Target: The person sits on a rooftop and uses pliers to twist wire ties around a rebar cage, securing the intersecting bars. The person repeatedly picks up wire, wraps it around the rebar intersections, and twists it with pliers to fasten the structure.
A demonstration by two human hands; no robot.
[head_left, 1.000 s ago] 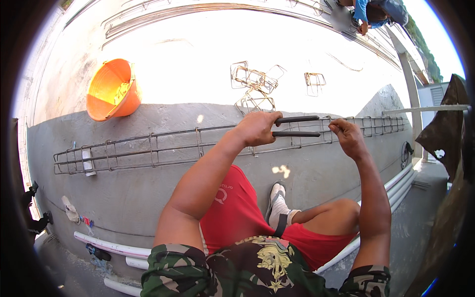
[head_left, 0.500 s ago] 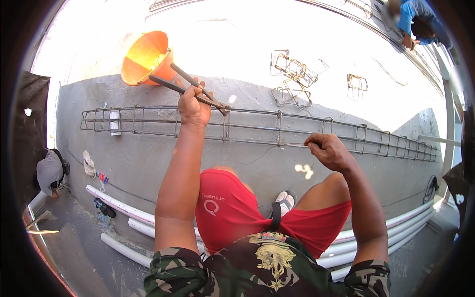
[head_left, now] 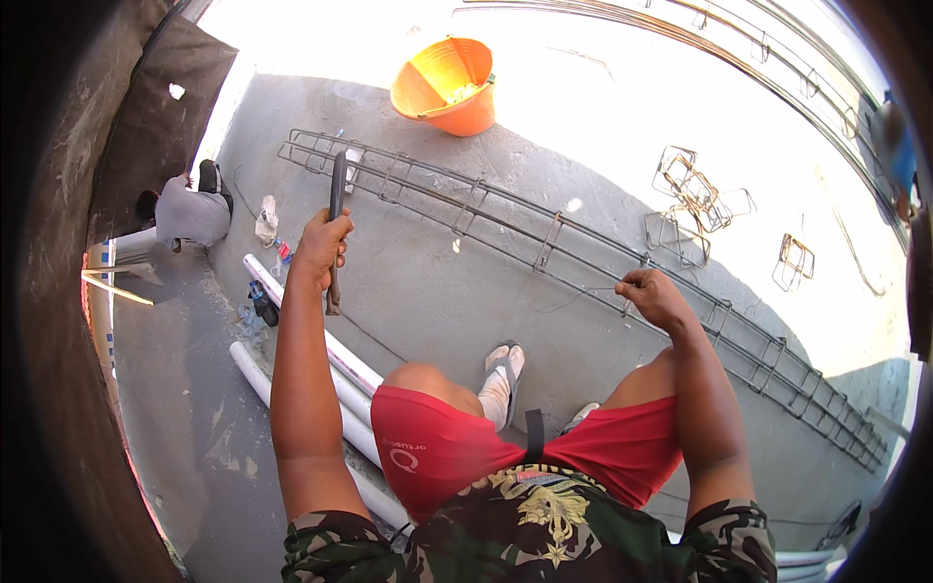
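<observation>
My left hand (head_left: 324,251) is closed round the handles of a pair of long dark pincers (head_left: 337,189), held upright with the handles up and the jaws down, apart from the steel. Between the fingertips of my right hand (head_left: 659,299) is a thin tie wire (head_left: 598,289), its loose part trailing to the left. That hand is at the near side of a long rebar cage (head_left: 466,209), whose bars and rectangular stirrups lie slantwise on the grey floor. Whether the fingers also touch the cage I cannot tell.
An orange bucket (head_left: 462,117) stands beyond the cage. Several loose stirrups (head_left: 690,194) lie at the right, with long bars (head_left: 671,29) behind. White pipes (head_left: 355,403) lie near my legs. One person (head_left: 194,209) crouches at left; another (head_left: 899,155) is partly visible at right.
My view has turned left, so the cage slants down to the right. The pincers have swung upright and away from the cage, their handles now closer together. My right hand still holds the wire.
</observation>
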